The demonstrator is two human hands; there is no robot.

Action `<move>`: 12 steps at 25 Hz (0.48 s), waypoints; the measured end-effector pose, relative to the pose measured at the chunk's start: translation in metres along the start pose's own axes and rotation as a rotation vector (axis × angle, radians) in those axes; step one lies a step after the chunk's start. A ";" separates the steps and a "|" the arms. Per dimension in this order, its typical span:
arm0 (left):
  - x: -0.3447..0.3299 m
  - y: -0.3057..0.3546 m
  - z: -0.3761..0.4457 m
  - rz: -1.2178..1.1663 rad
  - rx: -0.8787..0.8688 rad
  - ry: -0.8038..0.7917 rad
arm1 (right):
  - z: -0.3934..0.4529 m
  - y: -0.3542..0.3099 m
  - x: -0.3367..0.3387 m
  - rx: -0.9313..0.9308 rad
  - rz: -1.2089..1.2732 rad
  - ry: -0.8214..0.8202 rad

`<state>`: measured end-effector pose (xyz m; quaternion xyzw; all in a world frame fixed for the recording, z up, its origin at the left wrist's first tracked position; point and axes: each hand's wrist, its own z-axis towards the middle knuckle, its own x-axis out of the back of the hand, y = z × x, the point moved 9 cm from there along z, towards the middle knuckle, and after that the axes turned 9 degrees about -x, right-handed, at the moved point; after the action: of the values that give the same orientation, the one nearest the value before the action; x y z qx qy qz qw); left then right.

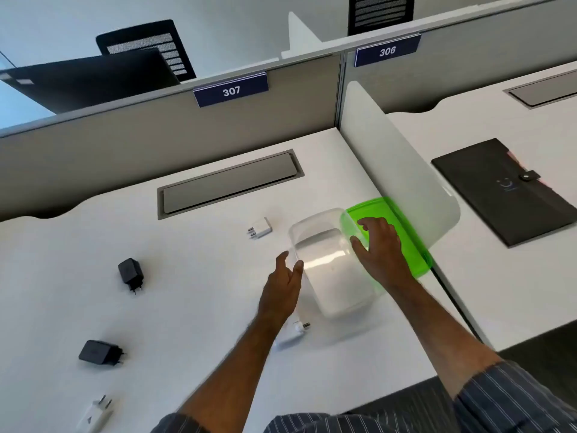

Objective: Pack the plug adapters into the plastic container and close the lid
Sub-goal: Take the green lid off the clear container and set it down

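At the desk's right edge, our left hand (285, 276) steadies the empty plastic container (331, 264) with loose fingers while our right hand (379, 245) lies spread on the green lid (402, 232) beside it; five plug adapters (259, 228) wait scattered across the desk (193, 260), none yet packed.

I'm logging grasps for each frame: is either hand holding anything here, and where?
Neither grips anything. The right hand rests flat on the green lid; the left hand touches the container rim.
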<state>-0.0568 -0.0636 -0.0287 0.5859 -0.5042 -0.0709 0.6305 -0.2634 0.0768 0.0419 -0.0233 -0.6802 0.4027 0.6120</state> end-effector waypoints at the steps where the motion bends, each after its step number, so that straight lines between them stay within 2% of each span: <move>1: -0.002 0.001 0.002 -0.017 0.017 0.000 | 0.002 0.007 0.002 -0.023 -0.003 0.001; 6: -0.011 0.005 0.008 -0.026 0.075 -0.010 | 0.008 0.035 -0.008 -0.114 -0.041 -0.131; 12: -0.012 0.004 0.014 -0.044 0.065 -0.027 | 0.012 0.045 -0.019 -0.150 -0.015 -0.176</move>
<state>-0.0748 -0.0640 -0.0353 0.6160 -0.5015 -0.0761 0.6027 -0.2893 0.0906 0.0016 -0.0284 -0.7598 0.3465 0.5495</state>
